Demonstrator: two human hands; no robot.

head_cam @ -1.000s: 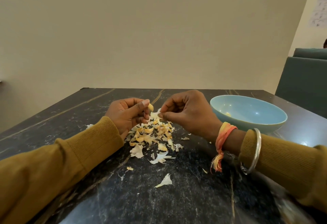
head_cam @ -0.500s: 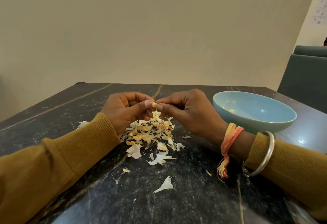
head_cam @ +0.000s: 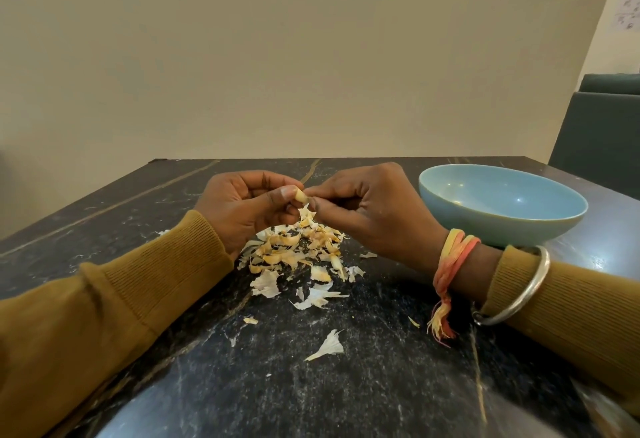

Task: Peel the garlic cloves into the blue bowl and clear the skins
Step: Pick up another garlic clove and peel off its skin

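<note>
My left hand (head_cam: 242, 207) and my right hand (head_cam: 374, 209) meet above the middle of the dark table, both pinching one small pale garlic clove (head_cam: 300, 194) between thumbs and fingertips. A strip of skin hangs from the clove toward the pile. Directly below lies a heap of white and yellowish garlic skins (head_cam: 294, 250), with loose flakes scattered toward me. The blue bowl (head_cam: 502, 226) stands to the right of my right hand; its contents are hidden behind the near wall.
The black marble table (head_cam: 346, 385) runs to a far edge against a beige wall. A dark green chair (head_cam: 602, 133) stands at the back right. One stray skin (head_cam: 327, 347) lies nearer me.
Both hands rose a little off the pile and closed together on the clove. The camera tilted, so the bowl sits slightly further right.
</note>
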